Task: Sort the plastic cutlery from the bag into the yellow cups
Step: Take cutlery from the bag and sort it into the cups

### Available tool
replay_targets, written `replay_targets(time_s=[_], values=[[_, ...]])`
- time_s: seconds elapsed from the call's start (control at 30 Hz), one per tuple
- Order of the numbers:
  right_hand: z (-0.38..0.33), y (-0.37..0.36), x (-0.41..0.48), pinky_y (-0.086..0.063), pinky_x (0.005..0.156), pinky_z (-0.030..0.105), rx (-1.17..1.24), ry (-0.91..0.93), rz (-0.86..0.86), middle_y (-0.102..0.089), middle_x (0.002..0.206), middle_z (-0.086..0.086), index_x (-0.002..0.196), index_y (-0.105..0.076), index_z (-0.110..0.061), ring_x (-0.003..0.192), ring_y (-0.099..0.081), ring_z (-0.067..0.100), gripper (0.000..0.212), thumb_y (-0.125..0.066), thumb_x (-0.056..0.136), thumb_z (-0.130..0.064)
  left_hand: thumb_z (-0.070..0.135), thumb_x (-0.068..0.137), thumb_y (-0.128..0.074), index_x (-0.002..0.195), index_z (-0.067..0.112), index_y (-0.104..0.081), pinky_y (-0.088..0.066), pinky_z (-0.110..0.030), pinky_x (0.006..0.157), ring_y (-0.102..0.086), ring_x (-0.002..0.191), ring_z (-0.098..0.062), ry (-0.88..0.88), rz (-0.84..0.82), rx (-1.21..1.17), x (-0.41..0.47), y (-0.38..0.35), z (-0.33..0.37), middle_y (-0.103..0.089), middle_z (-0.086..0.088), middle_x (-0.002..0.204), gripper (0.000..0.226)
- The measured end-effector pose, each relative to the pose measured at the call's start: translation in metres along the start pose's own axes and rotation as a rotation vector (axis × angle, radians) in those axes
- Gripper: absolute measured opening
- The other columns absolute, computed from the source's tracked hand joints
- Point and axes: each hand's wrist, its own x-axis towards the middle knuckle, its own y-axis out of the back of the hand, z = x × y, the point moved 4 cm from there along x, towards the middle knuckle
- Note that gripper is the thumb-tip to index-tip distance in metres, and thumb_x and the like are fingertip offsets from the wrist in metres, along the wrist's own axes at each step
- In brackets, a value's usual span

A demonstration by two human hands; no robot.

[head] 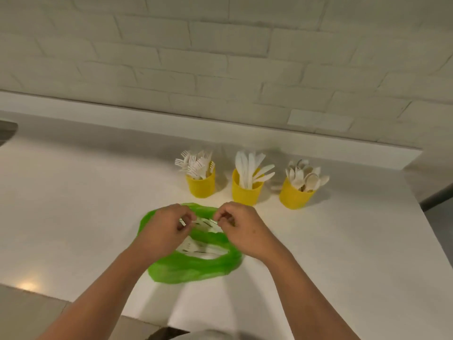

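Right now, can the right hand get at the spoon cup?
Probably yes. The right hand is over the green bag, pinching cutlery; bare counter lies between it and the spoon cup.

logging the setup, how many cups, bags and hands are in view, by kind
yellow cups: 3 (forks, knives, spoons)
green bag: 1
hands: 2 (left hand, right hand)
total: 6
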Motion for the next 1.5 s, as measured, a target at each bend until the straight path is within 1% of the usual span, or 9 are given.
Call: replay_targets(time_s=[0.13,0.3,0.47,0.63,0.83,0.97,1.23,1.37,1.5], values=[[0.018,-0.049,0.007,-0.046,0.102,0.035,-0.371,-0.149,-0.215,-0.055,0.129,0.010,0.125,-0.065,-0.010,0.118,-0.055,0.026,0.032,-0.051,0.096,-0.009,0.023,0.096,-0.062,0.124,0.034,-0.062,-0.056,-0.036,0.084,-0.067,0.089,-0.014,0.057,-0.206,0.298,-0.011,-0.021,-0.036,-0.061,0.008,0.115,0.030],[0.030,-0.074,0.023,-0.044,0.103,0.043,-0.652,-0.237,-0.093,-0.050,0.135,0.015,0.129,-0.054,-0.007,0.126,-0.047,0.036,0.036,-0.055,0.094,-0.015,0.020,0.098,-0.048,0.155,0.027,-0.030,-0.056,-0.044,0.087,-0.068,0.104,-0.033,0.090,-0.192,0.403,-0.005,-0.028,-0.047,-0.053,-0.009,0.140,0.060],[0.030,-0.087,0.038,-0.043,0.104,0.047,-0.743,-0.278,-0.042,-0.051,0.137,0.015,0.129,-0.056,-0.008,0.128,-0.045,0.035,0.042,-0.051,0.099,-0.037,0.030,0.101,-0.048,0.145,0.022,-0.043,-0.057,-0.044,0.081,-0.065,0.109,-0.033,0.101,-0.116,0.486,0.016,-0.019,-0.055,-0.052,-0.007,0.136,0.045],[0.028,-0.095,0.041,-0.043,0.106,0.049,-0.744,-0.321,-0.147,-0.045,0.139,0.013,0.134,-0.052,-0.010,0.132,-0.042,0.036,0.068,-0.061,0.090,-0.060,0.038,0.107,-0.031,0.128,0.019,-0.059,-0.053,-0.042,0.089,-0.064,0.108,-0.033,0.107,-0.233,0.447,0.022,-0.028,-0.067,-0.058,-0.009,0.125,0.039],[0.024,-0.101,0.054,-0.045,0.103,0.052,-0.749,-0.361,-0.234,-0.040,0.143,0.012,0.142,-0.041,-0.010,0.134,-0.039,0.037,0.078,-0.070,0.083,-0.052,0.021,0.098,-0.044,0.142,0.026,-0.054,-0.052,-0.040,0.092,-0.062,0.116,-0.030,0.050,-0.259,0.373,0.031,-0.031,-0.082,-0.059,-0.008,0.132,0.045],[0.029,-0.100,0.062,-0.047,0.102,0.047,-0.692,-0.355,-0.245,-0.044,0.142,0.013,0.141,-0.042,-0.009,0.132,-0.043,0.035,0.074,-0.075,0.084,-0.043,0.027,0.101,-0.046,0.148,0.027,-0.050,-0.051,-0.038,0.096,-0.063,0.115,-0.027,0.022,-0.230,0.260,0.031,-0.034,-0.090,-0.062,-0.008,0.129,0.047],[0.028,-0.106,0.067,-0.056,0.081,0.037,-0.687,-0.296,-0.211,-0.071,0.114,0.012,0.112,-0.069,-0.010,0.104,-0.069,0.032,0.028,-0.072,0.086,-0.019,0.025,0.096,-0.062,0.142,0.023,-0.056,-0.053,-0.030,0.076,-0.064,0.076,-0.009,0.037,-0.222,-0.033,0.029,-0.040,-0.095,-0.071,0.009,0.082,0.046],[0.031,-0.108,0.068,-0.056,0.082,0.039,-0.715,-0.230,-0.194,-0.071,0.109,0.014,0.105,-0.070,-0.008,0.100,-0.069,0.033,0.020,-0.066,0.086,-0.010,0.025,0.094,-0.063,0.146,0.025,-0.052,-0.052,-0.029,0.084,-0.063,0.091,-0.009,0.072,-0.177,-0.017,0.025,-0.039,-0.094,-0.069,0.008,0.102,0.053],[0.034,-0.095,0.063,-0.052,0.078,0.039,-0.578,-0.137,-0.153,-0.068,0.105,0.009,0.101,-0.060,-0.016,0.097,-0.065,0.032,0.017,-0.056,0.088,-0.026,0.036,0.097,-0.057,0.158,0.028,-0.031,-0.053,-0.039,0.095,-0.063,0.110,-0.025,0.177,-0.222,0.114,0.017,-0.041,-0.098,-0.041,-0.010,0.141,0.066]])
